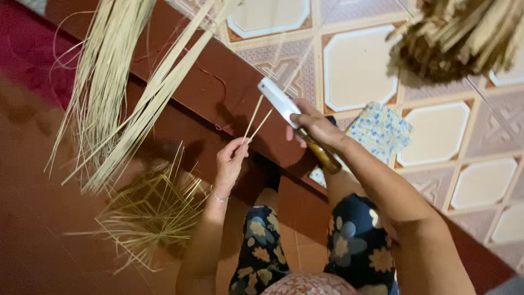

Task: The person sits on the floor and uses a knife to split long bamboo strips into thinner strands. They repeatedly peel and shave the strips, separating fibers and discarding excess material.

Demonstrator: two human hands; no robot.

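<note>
Pale straw-coloured split strips (255, 119), thin and stiff, are what I log first: two of them rise from the left hand (230, 162) and fan apart slightly toward the upper right. The left fingers are closed, pinching the lower ends of the strips between thumb and fingertips. A thin silver bracelet (219, 197) sits on that wrist.

The right hand (315, 127) is closed in a grip around the brown wooden handle (323, 157) of a knife with a broad pale metal blade (278, 99). The blade points up and left; its edge lies just beside the upper ends of the strips, and I cannot tell whether it touches them.

Position: strips and knife are held in the air above a dark red-brown step edge (229, 90), roughly centre frame, in front of the person's knees, which are covered by dark blue cloth with a flower print (349, 240).

Surroundings: a long loose bundle of the same pale fibres (117, 82) hangs at upper left. A partly woven open lattice of strips (155, 210) lies on the reddish floor at lower left. A blue and yellow patterned cloth (382, 131) lies on the tiled floor (357, 68) right of the knife. A blurred bunch of darker dry strips (458, 35) fills the upper right corner.
</note>
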